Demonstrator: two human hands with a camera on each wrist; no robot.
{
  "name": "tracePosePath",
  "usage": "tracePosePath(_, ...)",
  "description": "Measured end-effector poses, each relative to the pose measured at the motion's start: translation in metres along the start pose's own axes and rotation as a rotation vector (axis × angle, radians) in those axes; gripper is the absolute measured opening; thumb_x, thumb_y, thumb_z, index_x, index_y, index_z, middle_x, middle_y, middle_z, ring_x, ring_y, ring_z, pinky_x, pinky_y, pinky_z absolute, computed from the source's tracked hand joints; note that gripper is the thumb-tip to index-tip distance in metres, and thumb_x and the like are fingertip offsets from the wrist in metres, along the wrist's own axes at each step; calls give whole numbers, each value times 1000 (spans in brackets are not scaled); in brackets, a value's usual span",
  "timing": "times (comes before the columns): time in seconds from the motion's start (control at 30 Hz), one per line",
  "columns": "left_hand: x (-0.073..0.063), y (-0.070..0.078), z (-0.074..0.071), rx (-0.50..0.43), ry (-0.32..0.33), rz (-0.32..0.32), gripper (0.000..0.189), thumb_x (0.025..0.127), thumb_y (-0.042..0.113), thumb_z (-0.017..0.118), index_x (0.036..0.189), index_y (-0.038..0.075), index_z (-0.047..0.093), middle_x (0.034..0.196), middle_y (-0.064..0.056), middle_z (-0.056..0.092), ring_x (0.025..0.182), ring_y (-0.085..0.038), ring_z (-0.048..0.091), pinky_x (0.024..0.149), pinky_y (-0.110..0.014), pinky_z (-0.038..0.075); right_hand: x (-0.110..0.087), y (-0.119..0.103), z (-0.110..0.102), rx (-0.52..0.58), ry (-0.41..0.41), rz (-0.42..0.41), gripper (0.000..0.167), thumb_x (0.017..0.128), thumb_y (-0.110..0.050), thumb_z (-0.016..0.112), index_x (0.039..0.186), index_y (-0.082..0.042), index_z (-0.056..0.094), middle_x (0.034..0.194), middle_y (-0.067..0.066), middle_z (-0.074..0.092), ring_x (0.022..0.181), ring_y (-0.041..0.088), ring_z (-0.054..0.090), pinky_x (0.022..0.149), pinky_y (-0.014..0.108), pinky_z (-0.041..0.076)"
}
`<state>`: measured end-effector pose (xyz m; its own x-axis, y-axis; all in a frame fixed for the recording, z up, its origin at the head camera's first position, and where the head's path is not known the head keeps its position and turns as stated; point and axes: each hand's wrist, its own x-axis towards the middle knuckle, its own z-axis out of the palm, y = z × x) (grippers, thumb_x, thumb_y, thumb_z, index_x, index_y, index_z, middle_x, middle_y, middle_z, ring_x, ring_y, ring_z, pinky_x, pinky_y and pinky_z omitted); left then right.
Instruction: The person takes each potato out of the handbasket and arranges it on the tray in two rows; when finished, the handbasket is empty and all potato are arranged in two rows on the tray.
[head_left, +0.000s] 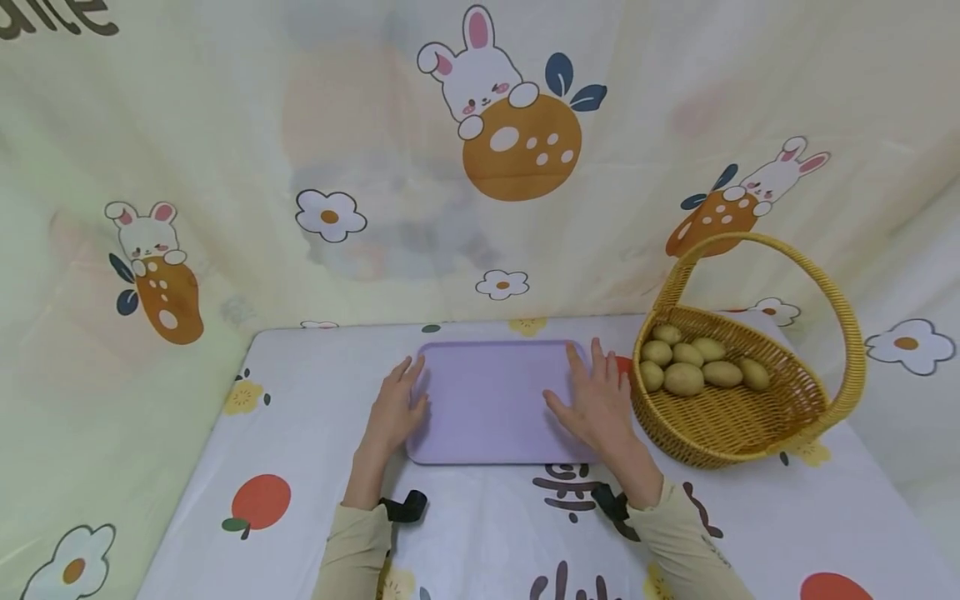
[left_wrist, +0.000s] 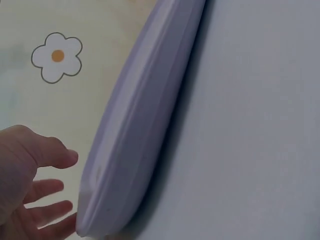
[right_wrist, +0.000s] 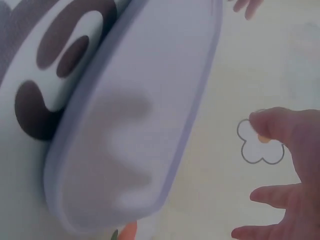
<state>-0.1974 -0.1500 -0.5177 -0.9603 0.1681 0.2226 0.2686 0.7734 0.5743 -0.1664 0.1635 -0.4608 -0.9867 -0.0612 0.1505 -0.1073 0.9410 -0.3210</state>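
Note:
A shallow lavender rectangular tray (head_left: pixel 487 404) lies on the table in the middle of the head view, with nothing on it. My left hand (head_left: pixel 392 408) is at its left edge, thumb and fingers extended; the left wrist view shows the fingertips (left_wrist: pixel 67 206) right by the tray's corner. Over the tray's right side my right hand (head_left: pixel 600 408) is held with fingers spread and nothing gripped. In the right wrist view the spread fingers (right_wrist: pixel 272 196) show apart from the tray (right_wrist: pixel 145 110), and a shadow falls across its surface.
To the right of the tray stands a yellow wicker basket (head_left: pixel 750 429) with a tall arched handle (head_left: pixel 851 333). Several potatoes (head_left: pixel 684 379) lie in its far left part. A printed white cloth (head_left: pixel 300 417) covers the table, and patterned curtains (head_left: pixel 225 125) hang behind and beside it.

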Motion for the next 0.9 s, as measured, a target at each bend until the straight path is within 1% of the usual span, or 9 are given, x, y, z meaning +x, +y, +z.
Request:
tracePosePath(0.17,-2,-2,2,-54,-6,-16,62,87,4,66,145,1,46,143,-28,44,129,-45,45,103,-54,40,2,4,-9,17,37,-15,74,89,-38,65,147,1,40,150,36,27,134,58,28,103,67,29)
tracePosePath(0.3,-3,-3,2,-71,-5,-16,61,85,1,66,143,1,48,139,-27,48,125,-43,50,100,-51,43,4,10,-18,28,68,-16,70,89,-36,64,144,4,44,147,37,31,128,55,38,98,65,36)
tracePosePath(0.4,-2,-4,2,-106,12,8,60,82,-4,64,141,-2,51,136,-29,50,123,-43,52,99,-52,44,6,17,-26,56,68,1,69,90,-34,63,143,4,44,145,37,33,127,52,40,95,66,37)
tracePosePath(0.5,0,-9,4,-138,53,41,58,80,-10,59,137,-6,52,131,-30,54,121,-43,53,98,-51,44,7,27,-35,100,74,27,67,90,-33,63,142,5,44,144,37,36,128,52,40,94,67,38)
tracePosePath(0.57,1,-13,7,-158,84,65,57,78,-13,57,135,-9,53,128,-30,56,118,-43,55,97,-51,45,8,36,-42,137,76,39,66,90,-30,62,141,8,44,142,38,37,128,52,39,96,66,36)
tracePosePath(0.67,1,-18,9,-171,107,80,57,78,-14,55,134,-10,53,125,-30,57,114,-42,57,95,-51,46,9,53,-53,171,73,70,65,91,-31,59,140,10,44,140,37,40,126,53,41,92,67,38)
tracePosePath(0.77,1,-19,11,-201,120,83,57,77,-14,55,134,-10,53,125,-30,57,108,-43,60,92,-51,47,9,76,-64,199,42,112,61,93,-33,53,137,8,46,135,36,44,121,52,44,87,69,39)
tracePosePath(0.83,0,-19,11,-219,122,78,57,77,-14,55,134,-9,53,124,-30,57,105,-43,61,89,-52,48,7,93,-70,210,22,156,54,94,-34,51,130,7,51,129,34,48,114,51,47,81,67,40)
tracePosePath(0.9,0,-19,12,-234,118,71,57,77,-14,54,135,-9,53,124,-30,57,103,-42,61,87,-51,49,5,110,-77,239,-19,200,55,95,-33,49,131,8,49,129,36,47,113,52,46,83,66,40)
